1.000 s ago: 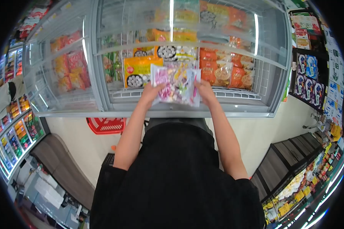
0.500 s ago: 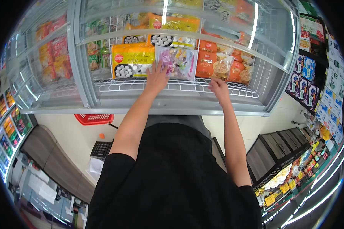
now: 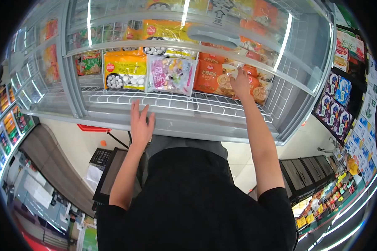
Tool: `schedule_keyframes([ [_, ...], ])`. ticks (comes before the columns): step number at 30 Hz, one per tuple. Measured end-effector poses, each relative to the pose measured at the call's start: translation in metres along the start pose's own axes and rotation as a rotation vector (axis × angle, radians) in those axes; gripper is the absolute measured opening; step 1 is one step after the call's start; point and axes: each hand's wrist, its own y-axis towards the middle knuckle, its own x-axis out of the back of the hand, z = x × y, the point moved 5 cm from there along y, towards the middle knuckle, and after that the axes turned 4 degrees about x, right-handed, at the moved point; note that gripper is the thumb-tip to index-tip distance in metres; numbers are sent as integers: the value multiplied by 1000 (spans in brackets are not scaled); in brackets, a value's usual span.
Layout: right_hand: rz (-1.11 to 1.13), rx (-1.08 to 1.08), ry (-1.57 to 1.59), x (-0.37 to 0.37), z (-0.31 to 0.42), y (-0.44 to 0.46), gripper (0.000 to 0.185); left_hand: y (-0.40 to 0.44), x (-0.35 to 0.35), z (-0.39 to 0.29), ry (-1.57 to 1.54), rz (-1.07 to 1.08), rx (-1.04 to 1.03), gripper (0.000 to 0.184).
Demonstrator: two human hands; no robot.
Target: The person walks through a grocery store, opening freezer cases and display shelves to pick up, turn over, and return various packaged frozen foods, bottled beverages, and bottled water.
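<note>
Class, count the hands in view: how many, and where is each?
2: the left hand by the freezer's front edge, the right hand at the orange bags. Neither is hidden.

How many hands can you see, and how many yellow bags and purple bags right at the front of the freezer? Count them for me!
Left hand and right hand: 2 hands
Front yellow bag: 1
Front purple bag: 1
Total: 4

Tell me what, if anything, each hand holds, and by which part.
The left hand holds nothing. The right hand is at the orange bags; whether it grips one cannot be told.
</note>
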Motion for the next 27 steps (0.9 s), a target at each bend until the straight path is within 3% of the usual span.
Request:
schedule_keyframes([
  [1,9,1,8,0,-6,6,47,-4,-4,-6,61,-24,37,38],
  [3,-66,240,-170,11,4,24,47,-1,-11,-14,128,-56,84,36],
  [7,128,177,-125,-20,-51,47,52,0,-12,-16,198,-160,159,32],
  [9,342,-247,498,-45,-89,42,47,2,-10,-17,205,-166,128,31],
  [10,350,-246,502,-52,-93,30,47,1,-10,-17,212,-164,134,31],
  [12,490,-593,859,-68,-99,-10,37,1,-12,-17,221,-175,118,28],
  [13,496,-582,857,-71,-101,-17,37,1,-14,-15,222,-183,128,28],
  [15,404,-254,506,-61,-93,-23,31,-2,-14,-12,212,-208,112,25],
  [20,257,-278,716,28,-20,-45,34,-5,-15,-7,197,-254,87,22],
  [22,172,-26,622,70,19,-57,34,-7,-16,-6,215,-236,106,25],
  [26,147,15,459,137,67,-98,30,-7,-18,-13,269,-285,39,32],
  [27,114,109,649,149,76,-111,28,-4,-22,-18,30,-207,25,37],
])
